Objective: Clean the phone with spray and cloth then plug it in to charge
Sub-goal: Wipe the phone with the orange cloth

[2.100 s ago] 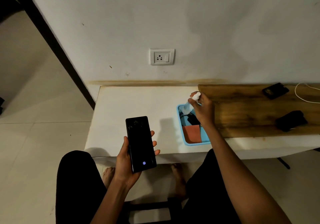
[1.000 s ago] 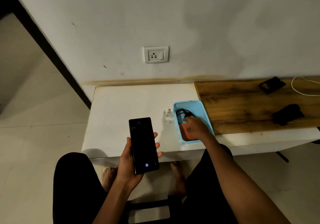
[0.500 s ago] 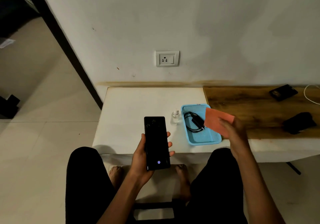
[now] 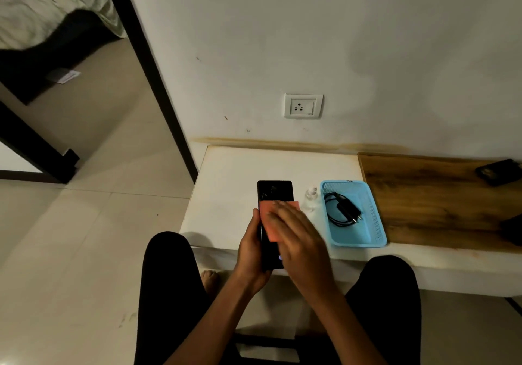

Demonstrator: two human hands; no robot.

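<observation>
My left hand (image 4: 250, 247) holds a black phone (image 4: 274, 192) upright above the front edge of the white table (image 4: 231, 189). An orange cloth (image 4: 269, 217) lies flat on the phone's screen, pressed there by my right hand (image 4: 299, 232), which hides the lower half of the phone. A small clear spray bottle (image 4: 310, 198) stands on the table just right of the phone. Beside it sits a blue basket (image 4: 375, 240) holding a black charger with coiled cable (image 4: 343, 209). A white wall socket (image 4: 303, 106) is on the wall above the table.
A wooden board (image 4: 423, 195) covers the table's right part, with a dark object (image 4: 498, 171) at its far end and another at the right frame edge. A doorway with a dark frame (image 4: 149, 68) opens on the left. My knees are under the table's front edge.
My right hand set the spray bottle on the table, took the orange cloth out of the basket, and brought it left onto the phone's screen. The phone stayed in my left hand.
</observation>
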